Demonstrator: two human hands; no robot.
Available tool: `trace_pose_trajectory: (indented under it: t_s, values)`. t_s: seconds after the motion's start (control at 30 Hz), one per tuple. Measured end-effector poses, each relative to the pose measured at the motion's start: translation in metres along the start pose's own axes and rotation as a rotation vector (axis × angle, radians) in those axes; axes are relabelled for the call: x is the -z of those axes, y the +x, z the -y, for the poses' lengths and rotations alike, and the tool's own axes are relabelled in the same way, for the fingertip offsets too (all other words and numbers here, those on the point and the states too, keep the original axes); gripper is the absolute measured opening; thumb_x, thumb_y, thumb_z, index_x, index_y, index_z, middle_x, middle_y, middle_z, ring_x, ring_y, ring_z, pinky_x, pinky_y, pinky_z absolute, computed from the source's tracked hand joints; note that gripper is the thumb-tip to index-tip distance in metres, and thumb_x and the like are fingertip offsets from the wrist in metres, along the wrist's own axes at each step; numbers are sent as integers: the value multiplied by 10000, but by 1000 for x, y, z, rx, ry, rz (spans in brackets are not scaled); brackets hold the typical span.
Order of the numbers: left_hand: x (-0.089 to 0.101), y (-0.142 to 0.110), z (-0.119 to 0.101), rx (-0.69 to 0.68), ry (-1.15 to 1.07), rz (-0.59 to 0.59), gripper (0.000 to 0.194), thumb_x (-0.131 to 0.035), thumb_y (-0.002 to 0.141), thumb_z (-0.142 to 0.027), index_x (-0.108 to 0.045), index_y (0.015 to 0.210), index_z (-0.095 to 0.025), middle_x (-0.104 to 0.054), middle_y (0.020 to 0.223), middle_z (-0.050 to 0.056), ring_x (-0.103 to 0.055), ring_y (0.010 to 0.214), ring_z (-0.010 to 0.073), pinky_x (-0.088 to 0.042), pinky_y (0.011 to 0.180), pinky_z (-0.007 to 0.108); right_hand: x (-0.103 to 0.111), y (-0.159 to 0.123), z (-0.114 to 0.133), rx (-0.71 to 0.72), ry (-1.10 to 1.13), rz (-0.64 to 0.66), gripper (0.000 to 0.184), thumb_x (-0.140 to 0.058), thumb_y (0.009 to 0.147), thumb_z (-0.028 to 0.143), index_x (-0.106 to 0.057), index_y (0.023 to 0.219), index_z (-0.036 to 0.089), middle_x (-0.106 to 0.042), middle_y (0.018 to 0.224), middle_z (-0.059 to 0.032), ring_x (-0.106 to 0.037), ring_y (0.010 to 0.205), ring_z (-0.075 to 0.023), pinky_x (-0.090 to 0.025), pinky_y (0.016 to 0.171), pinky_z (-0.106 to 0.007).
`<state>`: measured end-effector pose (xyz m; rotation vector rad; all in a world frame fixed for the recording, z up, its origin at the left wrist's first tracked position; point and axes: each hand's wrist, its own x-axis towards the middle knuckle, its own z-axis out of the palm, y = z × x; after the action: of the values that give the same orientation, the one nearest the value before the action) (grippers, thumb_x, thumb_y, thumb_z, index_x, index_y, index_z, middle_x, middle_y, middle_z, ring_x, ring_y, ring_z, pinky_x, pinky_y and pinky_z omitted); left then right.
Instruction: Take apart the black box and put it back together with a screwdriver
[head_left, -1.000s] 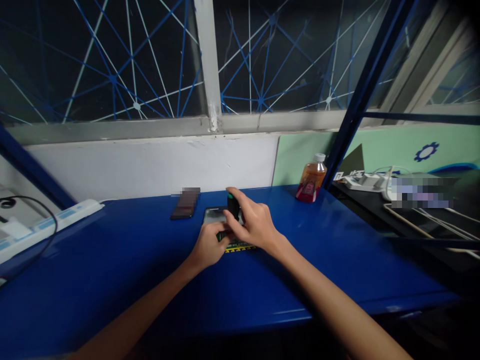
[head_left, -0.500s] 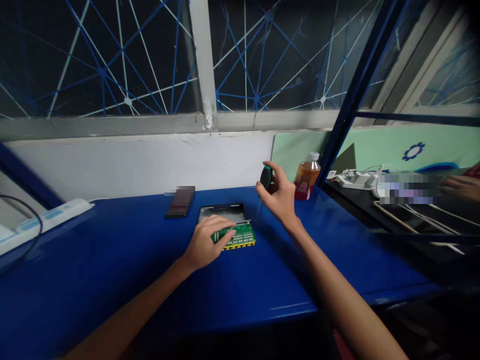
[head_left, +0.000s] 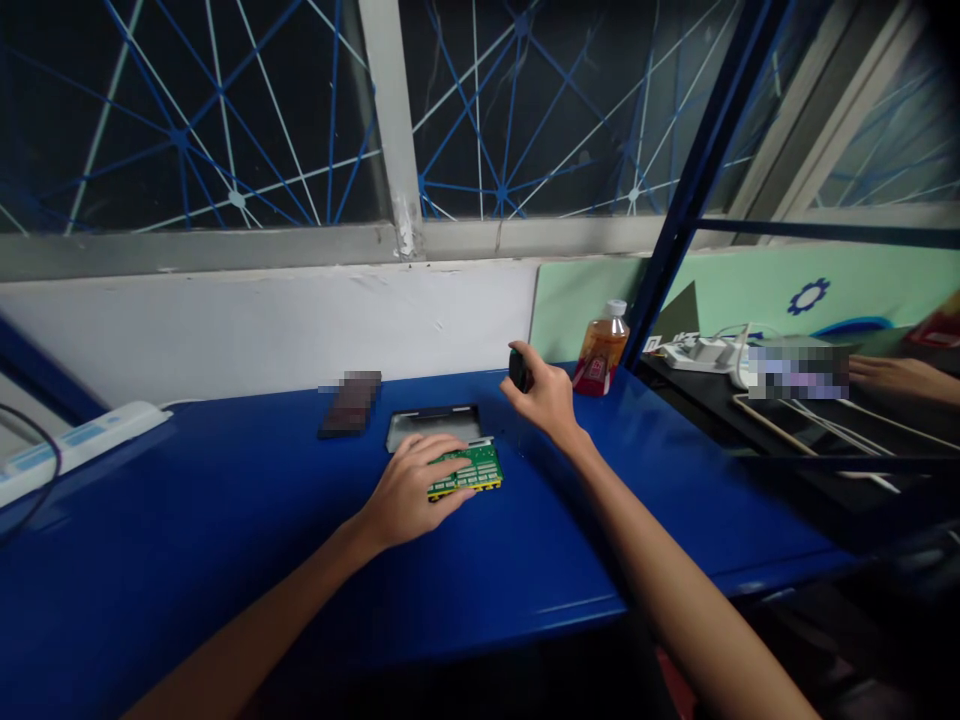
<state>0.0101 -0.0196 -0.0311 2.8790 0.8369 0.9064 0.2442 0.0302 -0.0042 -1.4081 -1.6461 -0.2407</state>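
My left hand (head_left: 409,490) grips a green circuit board (head_left: 484,464) with a yellow near edge, fingers across its top and thumb along the front. Part of the board is hidden under those fingers. Just behind it lies a shallow dark-rimmed tray-like case (head_left: 435,424) with a grey inside, partly covered by my hand. Raised to the right of the board, my right hand (head_left: 551,400) is closed around the dark green and black handle of a screwdriver (head_left: 517,371). Its thin shaft points down and is hard to make out.
A phone-like dark slab (head_left: 351,405) lies at the back left of the blue table (head_left: 480,580). A white power strip (head_left: 90,440) is at far left. Behind my right hand stands a drink bottle (head_left: 602,350). Another person's hand (head_left: 896,378) is over the black neighbouring table with cables.
My left thumb has moved from the board's top to its near edge. My right hand still holds the screwdriver up, its handle turned slightly. The whole view has shifted a little.
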Motion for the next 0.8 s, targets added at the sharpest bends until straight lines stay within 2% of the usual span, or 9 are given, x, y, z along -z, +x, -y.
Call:
trace_pose_trajectory:
  t_s: [0.2,0.43,0.63,0.8]
  values:
    - [0,-1,-2,-1,0,-17,216,-649,842,-311,-675,1039,-228,-672,1141,71,-604,1078,259,-440,901,476,1,0,1,4,13,2,502,-517,745,325,-585,1230,213,-598,607,1,-527,535,-167,-373,544,-283]
    - [0,-1,-2,10,-27,-26,220,-642,847,-309,-675,1045,-221,-669,1127,72,-607,1060,249,-433,910,467,5,3,2,-89,130,-52,486,-551,727,318,-590,1203,228,-518,552,39,-478,492,-146,-400,538,-285]
    - [0,-1,-2,37,-53,-64,221,-649,843,-298,-686,1043,-213,-679,1109,75,-612,1055,254,-436,916,461,7,6,4,-169,338,-95,444,-584,715,289,-594,1156,238,-523,578,49,-467,486,-125,-413,513,-274]
    - [-2,-1,2,76,-103,-107,217,-665,838,-302,-692,1038,-224,-691,1073,62,-620,1022,242,-452,910,446,7,6,12,-269,609,-43,443,-606,740,294,-553,1173,218,-543,606,43,-470,423,-99,-393,433,-250]
